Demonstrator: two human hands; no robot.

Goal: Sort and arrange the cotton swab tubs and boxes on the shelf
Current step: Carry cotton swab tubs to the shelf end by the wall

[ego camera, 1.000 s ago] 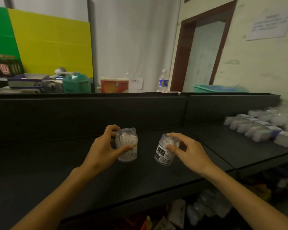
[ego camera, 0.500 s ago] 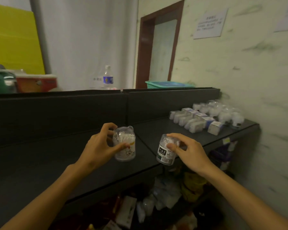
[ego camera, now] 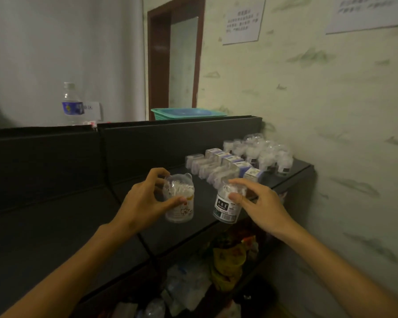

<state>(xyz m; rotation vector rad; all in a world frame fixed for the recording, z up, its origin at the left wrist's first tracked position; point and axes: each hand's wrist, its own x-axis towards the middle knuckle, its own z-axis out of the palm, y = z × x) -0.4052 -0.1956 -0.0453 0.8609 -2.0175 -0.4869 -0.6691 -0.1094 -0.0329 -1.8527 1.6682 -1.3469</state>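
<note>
The view has swung right since a second ago, bringing the stocked end of the shelf (ego camera: 216, 230) closer, while both tubs have kept the same grips. Nearest, the left hand (ego camera: 145, 200) pinches the bear-eared tub (ego camera: 179, 198) between thumb and curled fingers, held above the shelf. Just beside it, the right hand (ego camera: 260, 203) grips the black-labelled tub (ego camera: 228, 203) near its lid, tilted. Farther back stand rows of boxes (ego camera: 225, 161), then clear tubs (ego camera: 262, 152) against the wall. The tilted tub is gripped only at its top, so it could slip, or topple the packed rows when set down.
</note>
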